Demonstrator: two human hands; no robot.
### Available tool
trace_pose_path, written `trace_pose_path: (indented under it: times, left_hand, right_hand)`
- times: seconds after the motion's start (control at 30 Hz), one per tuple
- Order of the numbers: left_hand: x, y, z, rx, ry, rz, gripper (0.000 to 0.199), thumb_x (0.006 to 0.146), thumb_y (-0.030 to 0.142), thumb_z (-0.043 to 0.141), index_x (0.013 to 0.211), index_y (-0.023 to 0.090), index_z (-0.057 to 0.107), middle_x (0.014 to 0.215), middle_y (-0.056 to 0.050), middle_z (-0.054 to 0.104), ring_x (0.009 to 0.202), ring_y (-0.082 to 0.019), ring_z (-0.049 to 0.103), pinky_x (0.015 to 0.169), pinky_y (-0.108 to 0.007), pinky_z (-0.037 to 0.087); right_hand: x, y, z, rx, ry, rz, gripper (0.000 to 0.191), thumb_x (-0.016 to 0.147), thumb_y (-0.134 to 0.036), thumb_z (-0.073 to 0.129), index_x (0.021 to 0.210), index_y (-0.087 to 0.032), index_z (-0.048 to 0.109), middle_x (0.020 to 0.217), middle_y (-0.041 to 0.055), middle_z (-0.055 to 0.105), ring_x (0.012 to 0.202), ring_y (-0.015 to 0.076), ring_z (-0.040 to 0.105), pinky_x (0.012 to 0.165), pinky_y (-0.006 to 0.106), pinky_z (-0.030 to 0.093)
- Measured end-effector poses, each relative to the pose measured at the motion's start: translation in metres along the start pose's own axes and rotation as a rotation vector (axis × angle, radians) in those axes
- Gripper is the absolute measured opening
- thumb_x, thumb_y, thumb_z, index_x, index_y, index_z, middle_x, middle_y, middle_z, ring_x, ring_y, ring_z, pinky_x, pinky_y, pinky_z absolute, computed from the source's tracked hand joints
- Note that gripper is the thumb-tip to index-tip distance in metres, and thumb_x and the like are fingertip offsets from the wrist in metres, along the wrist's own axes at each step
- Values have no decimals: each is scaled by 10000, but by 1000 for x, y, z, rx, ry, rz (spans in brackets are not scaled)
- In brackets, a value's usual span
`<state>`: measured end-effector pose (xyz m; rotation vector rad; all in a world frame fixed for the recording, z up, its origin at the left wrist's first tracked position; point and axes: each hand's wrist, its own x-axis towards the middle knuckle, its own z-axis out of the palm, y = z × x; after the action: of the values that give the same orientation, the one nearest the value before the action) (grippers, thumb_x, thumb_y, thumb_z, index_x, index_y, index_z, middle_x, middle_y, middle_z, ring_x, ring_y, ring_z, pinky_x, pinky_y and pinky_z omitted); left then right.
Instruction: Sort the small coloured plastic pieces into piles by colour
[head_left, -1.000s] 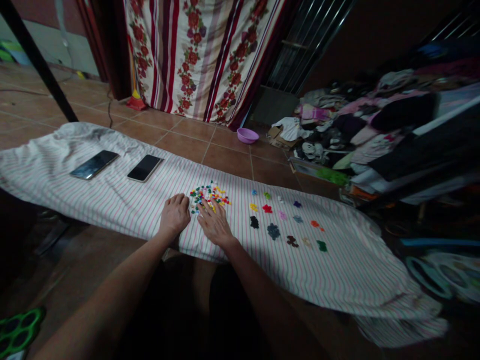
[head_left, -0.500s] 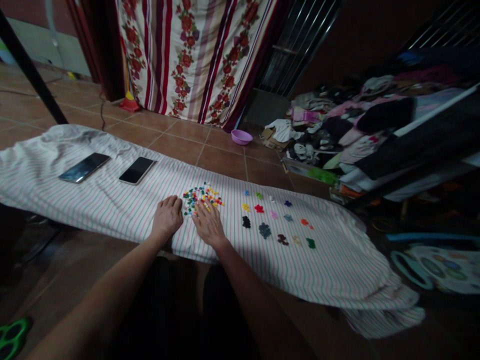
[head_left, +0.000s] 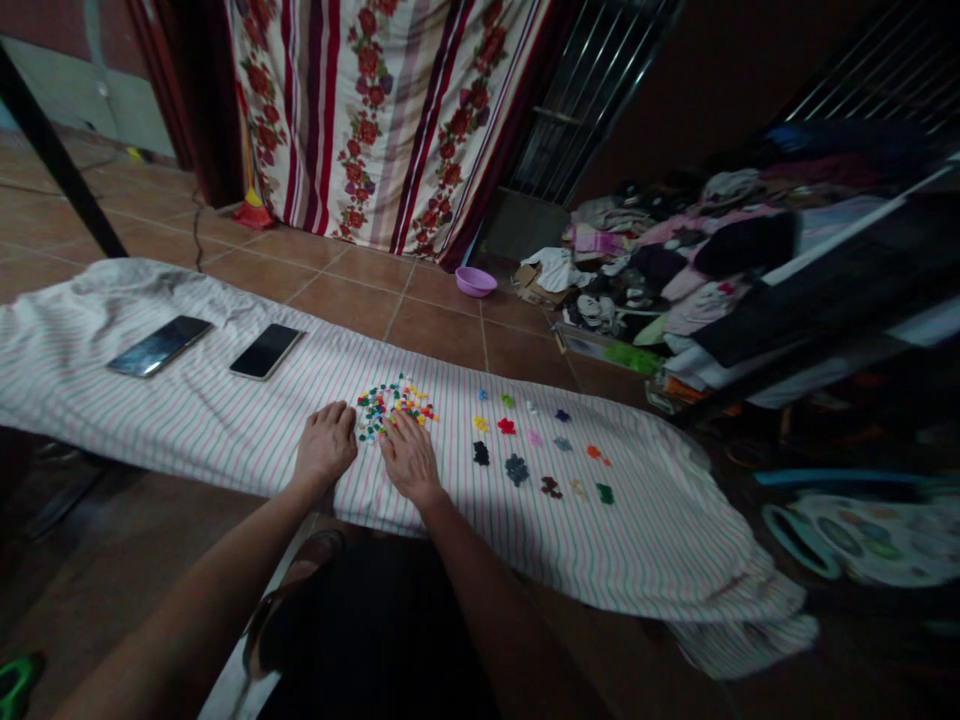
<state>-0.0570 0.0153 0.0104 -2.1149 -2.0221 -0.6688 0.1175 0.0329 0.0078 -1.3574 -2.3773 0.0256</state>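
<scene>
A mixed pile of small colourful pieces (head_left: 381,402), perhaps beads or tiny bricks, is spread on the striped cloth (head_left: 450,530). My left hand (head_left: 328,443) lies palm down on the cloth at the pile's left edge, its fingers stretched out. Over the near right part of the pile rests my right hand (head_left: 410,458), fingers extended and fingertips among the pieces. Whether anything sits under its fingers is hidden. To the right are several small single-colour heaps, among them a red heap (head_left: 506,426), a black heap (head_left: 481,454), a dark grey heap (head_left: 517,469) and a green heap (head_left: 604,493).
Two phones, one dark phone (head_left: 160,346) and another phone (head_left: 266,351), lie on the cloth to the left. Beyond the cloth's far edge, a purple basin (head_left: 476,282) stands on the tiled floor. A large heap of clothes (head_left: 660,265) fills the right background.
The whole view has shifted slightly. Both hands keep nearly the same places by the pile, and the sorted heaps look unchanged.
</scene>
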Motion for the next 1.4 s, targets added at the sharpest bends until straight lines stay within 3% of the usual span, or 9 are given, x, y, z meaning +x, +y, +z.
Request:
trace_pose_path:
  times: [0.33, 0.6, 1.03, 1.23, 1.4]
  left_hand:
    - [-1, -1, 4, 6, 9, -1, 331, 924, 227, 387, 1154, 158, 614, 1257, -152, 633, 1156, -291, 572, 934, -445, 444]
    - [0, 1, 2, -39, -6, -23, 338, 907, 207, 405, 1164, 194, 623, 1279, -150, 623, 1179, -282, 568, 958, -451, 439]
    - [3, 7, -5, 11, -58, -11, 318, 929, 214, 351, 1108, 183, 613, 1231, -158, 610, 1169, -291, 539, 934, -441, 423]
    - [3, 6, -5, 18, -69, -14, 312, 921, 214, 371, 1121, 204, 609, 1254, -147, 606, 1188, -285, 530, 950, -438, 412]
    - [3, 4, -3, 8, -57, -25, 324, 927, 220, 347, 1131, 197, 598, 1275, -141, 604, 1192, -288, 527, 954, -440, 413]
  right_hand:
    - [-2, 0, -2, 11, -14, -65, 430, 1024, -345, 395, 1387, -174, 549, 1447, 79, 546, 1386, 191, 436, 1160, 384, 323]
    - [-1, 6, 8, -10, 39, 46, 439, 1016, -303, 382, 1386, -140, 552, 1469, 130, 513, 1413, 223, 400, 1141, 402, 349]
    - [2, 3, 3, -94, -16, 4, 437, 1025, -356, 389, 1428, -241, 516, 1523, 86, 454, 1441, 262, 338, 1127, 443, 341]
    - [1, 5, 3, -36, 34, -30, 426, 1024, -338, 397, 1412, -228, 534, 1458, 83, 534, 1412, 238, 386, 1141, 430, 321]
    - [-1, 8, 7, -8, 74, -27, 426, 1026, -331, 376, 1394, -211, 554, 1491, 95, 493, 1403, 236, 391, 1136, 420, 323]
